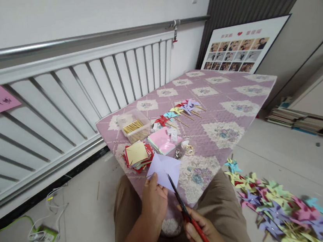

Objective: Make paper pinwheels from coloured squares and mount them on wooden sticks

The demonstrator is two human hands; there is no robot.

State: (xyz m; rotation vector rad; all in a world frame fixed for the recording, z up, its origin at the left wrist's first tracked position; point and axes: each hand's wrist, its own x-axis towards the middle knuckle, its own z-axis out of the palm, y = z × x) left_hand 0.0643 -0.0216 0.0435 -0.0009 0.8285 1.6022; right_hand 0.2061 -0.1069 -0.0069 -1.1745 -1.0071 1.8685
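A lavender square of paper (162,166) is pinched by one corner in my left hand (154,194), with slits cut in toward its middle. My right hand (200,224) grips scissors (186,210) with red handles and dark blades. The blade tips lie at the paper's lower right part. Just beyond the paper sits a stack of cut paper squares (137,153), yellow on top with red edges beneath. Beside it lies a pile of pink paper squares (163,139).
A plastic box of wooden sticks (135,127), small finished pinwheels (178,111), a small round container (188,148) and a pile of metal bits (177,154) rest on the tablecloth (219,110). Many pinwheels (278,205) lie on the floor at right. A radiator (86,87) borders the table.
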